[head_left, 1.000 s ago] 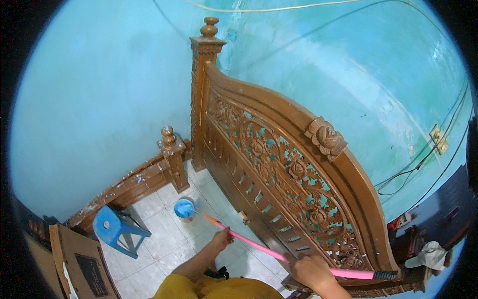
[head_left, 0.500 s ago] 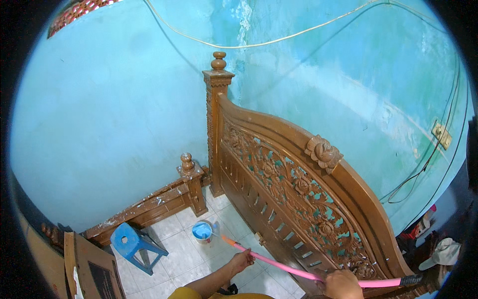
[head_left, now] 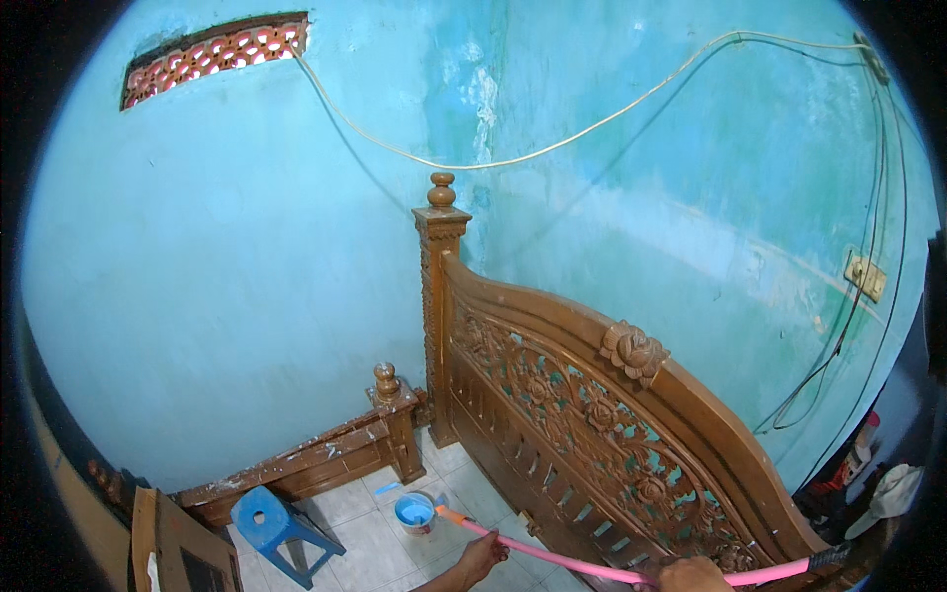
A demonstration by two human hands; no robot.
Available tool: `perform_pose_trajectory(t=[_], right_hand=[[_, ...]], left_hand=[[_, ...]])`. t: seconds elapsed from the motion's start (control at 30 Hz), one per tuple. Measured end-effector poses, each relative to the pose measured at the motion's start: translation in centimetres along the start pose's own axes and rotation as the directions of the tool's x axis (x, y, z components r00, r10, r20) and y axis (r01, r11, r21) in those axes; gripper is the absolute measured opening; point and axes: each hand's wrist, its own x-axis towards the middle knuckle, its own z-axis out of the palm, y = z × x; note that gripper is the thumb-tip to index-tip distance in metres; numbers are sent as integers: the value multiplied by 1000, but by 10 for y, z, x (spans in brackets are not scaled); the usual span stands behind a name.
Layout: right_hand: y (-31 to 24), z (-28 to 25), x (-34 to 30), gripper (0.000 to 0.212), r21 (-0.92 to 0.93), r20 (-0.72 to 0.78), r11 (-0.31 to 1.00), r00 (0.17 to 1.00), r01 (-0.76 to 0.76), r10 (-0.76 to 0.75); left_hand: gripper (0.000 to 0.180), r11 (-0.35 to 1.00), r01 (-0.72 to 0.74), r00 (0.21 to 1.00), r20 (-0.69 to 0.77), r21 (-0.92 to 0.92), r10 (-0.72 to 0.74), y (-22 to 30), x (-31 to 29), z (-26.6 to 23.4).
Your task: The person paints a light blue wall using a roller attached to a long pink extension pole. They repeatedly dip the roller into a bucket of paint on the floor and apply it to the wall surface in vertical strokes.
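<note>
Both my hands grip one long pink pole (head_left: 552,555) with an orange end. My left hand (head_left: 481,557) is closed round it near the orange part. Further back, at the lower edge, my right hand (head_left: 693,574) is wrapped over it. The orange end points at a small white bucket (head_left: 414,526) of light blue paint on the floor; I cannot tell whether anything on the pole touches the paint. A short light blue strip (head_left: 386,487) shows just beyond the bucket's left rim; what it is, I cannot make out.
A carved brown wooden headboard (head_left: 592,335) stands along the right wall. A low, paint-spotted bed end (head_left: 316,454) lies by the left wall. A blue plastic stool (head_left: 264,523) and a cardboard box (head_left: 178,543) are at lower left. A pale cable (head_left: 552,150) sags across the blue walls.
The view has tilted up, so the scene sits lower and the vent shows more fully. The orange pole end appears closer to the bucket. The blue strip now shows apart from the bucket.
</note>
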Motion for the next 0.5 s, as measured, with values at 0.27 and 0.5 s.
perform_pose_trajectory(t=[0.27,0.5], right_hand=[[-2,-3,-5,35,100,-42,994,998,39,-35],[18,16,-4,41,120,-136,989,988,90,-74]], left_hand=[[35,984,-125,992,-18,130,128,10,12,-37],[21,926,-345,933,-47,155,356,42,-40,8]])
